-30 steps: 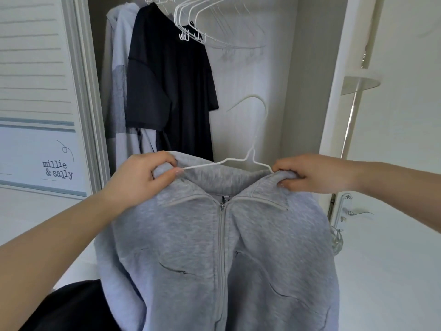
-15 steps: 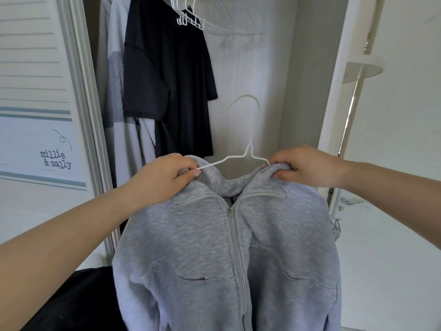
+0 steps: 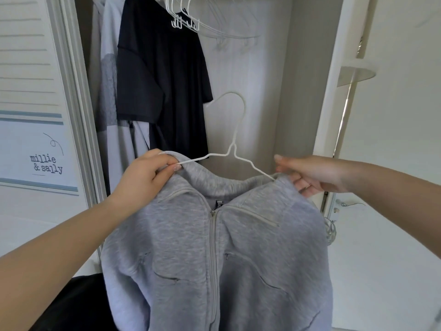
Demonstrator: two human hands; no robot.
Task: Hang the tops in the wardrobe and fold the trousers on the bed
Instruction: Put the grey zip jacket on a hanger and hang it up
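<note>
A light grey zip-up jacket hangs on a white wire hanger, which I hold up in front of the open wardrobe. My left hand grips the jacket's left collar together with the hanger's arm. At the jacket's other shoulder is my right hand, thumb straight and fingers loosely behind the fabric edge. The hanger's hook stands free, well below the rail, which is out of view.
In the wardrobe hang a black T-shirt and a pale grey top. Several empty white hangers hang to their right, with free space below. The door frame is left, a white door right. Dark cloth lies lower left.
The jacket on its hanger has moved closer to the wardrobe. My right hand has loosened from its grip on the right collar and now lies at the shoulder with the thumb lifted.
</note>
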